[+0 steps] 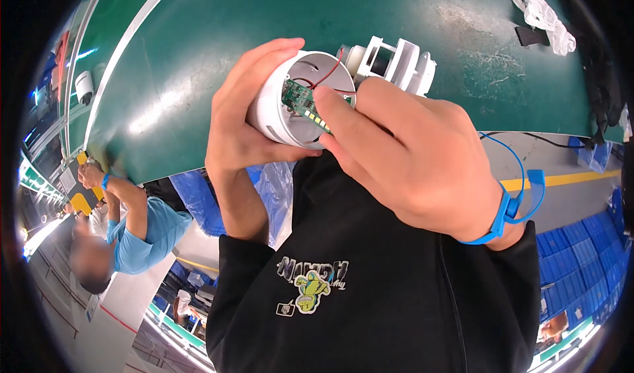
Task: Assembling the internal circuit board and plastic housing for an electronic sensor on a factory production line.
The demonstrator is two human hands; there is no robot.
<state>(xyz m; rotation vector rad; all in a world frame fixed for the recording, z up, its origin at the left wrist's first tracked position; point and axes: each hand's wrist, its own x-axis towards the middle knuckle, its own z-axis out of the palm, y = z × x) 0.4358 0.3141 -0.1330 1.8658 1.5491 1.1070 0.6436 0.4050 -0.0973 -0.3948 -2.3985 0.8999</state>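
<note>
My left hand [232,118] wraps round a white cylindrical housing [265,112], tilted so its open end faces me. Inside the opening sits a green circuit board [298,98] with a row of small yellowish squares. The thumb and fingers of my right hand [416,155] pinch the board's edge at the mouth of the housing. A thin red wire [330,72] rises from beside the board, with a darker wire near it. Just beyond my right hand is a white plastic part [408,66] with a bracket-like frame, partly hidden; whether the wires reach it I cannot tell.
Crumpled clear plastic with a black piece [545,23] lies on the green tabletop [429,16] at the far right. A blue strap [505,218] with a cord circles my right wrist. Another person in a blue shirt [148,234] works at the left. Blue bins [574,267] stand at the right.
</note>
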